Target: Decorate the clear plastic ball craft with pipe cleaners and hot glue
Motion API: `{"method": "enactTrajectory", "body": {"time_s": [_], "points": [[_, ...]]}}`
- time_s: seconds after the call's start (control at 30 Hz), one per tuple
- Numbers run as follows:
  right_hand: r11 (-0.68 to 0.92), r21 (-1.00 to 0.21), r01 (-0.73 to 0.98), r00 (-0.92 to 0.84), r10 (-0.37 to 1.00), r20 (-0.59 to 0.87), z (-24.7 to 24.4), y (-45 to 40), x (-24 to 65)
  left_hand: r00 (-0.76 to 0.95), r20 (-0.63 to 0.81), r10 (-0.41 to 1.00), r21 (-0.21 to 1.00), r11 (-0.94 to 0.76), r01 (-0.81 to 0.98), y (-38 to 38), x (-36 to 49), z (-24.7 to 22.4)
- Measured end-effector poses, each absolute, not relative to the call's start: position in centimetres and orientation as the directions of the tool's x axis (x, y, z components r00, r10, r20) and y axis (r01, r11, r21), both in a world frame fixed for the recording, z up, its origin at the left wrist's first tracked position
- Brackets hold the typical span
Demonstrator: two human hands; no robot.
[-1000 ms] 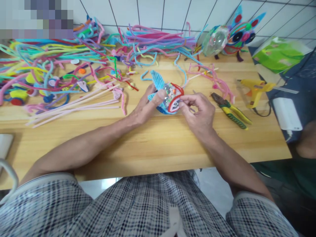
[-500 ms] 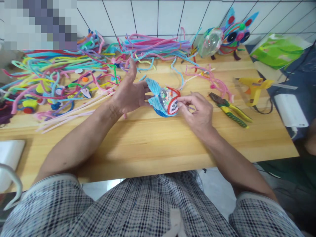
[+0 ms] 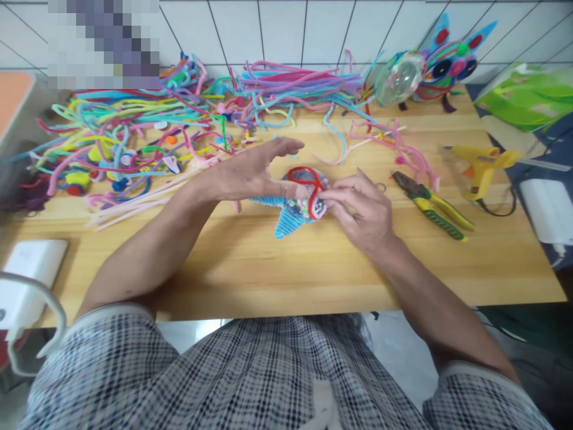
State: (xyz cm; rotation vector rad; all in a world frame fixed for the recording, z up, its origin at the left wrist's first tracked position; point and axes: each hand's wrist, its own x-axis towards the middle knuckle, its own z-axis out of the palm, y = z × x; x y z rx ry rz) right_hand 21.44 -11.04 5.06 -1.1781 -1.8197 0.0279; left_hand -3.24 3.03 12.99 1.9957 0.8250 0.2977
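A small pipe-cleaner animal head [image 3: 290, 209] is held above the table, with pointed blue ears, a see-through glittery body and red loops. My right hand [image 3: 362, 209] pinches its right edge beside a white-rimmed eye [image 3: 319, 209]. Spread above and left of it is my left hand [image 3: 255, 173], fingers stretched out and thumb lying across the front of the head. Part of the head is hidden behind that thumb.
Left and back lie heaps of coloured pipe cleaners [image 3: 295, 83]. To the right are pliers [image 3: 430, 206], a yellow glue gun [image 3: 481, 164] and a white power bank [image 3: 546, 209]. A larger animal head [image 3: 447, 68] stands behind, beside a clear plastic piece [image 3: 398, 77].
The animal head has turned, its ears swinging from upper left to lower left. My left hand has come from behind it to over its front. The view has shifted slightly left.
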Motion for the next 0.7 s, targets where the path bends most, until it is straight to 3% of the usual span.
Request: {"method": "enactTrajectory", "body": {"time_s": [0.1, 0.23, 0.7], "points": [[0.562, -0.438, 0.702, -0.129, 0.705, 0.698, 5.2, -11.3, 20.9, 0.797, -0.109, 0.594, 0.726, -0.500, 0.471, 2.4, -3.2, 13.3], [0.582, -0.410, 0.703, -0.151, 0.685, 0.713, 5.4, -11.5, 20.5, 0.822, -0.098, 0.561, 0.689, -0.558, 0.463, 1.7, -2.6, 12.7], [0.556, -0.361, 0.749, -0.143, 0.667, 0.731, 5.9, -12.1, 20.2, 0.823, -0.102, 0.558, 0.758, -0.493, 0.428, 1.1, -1.9, 11.8]]}}
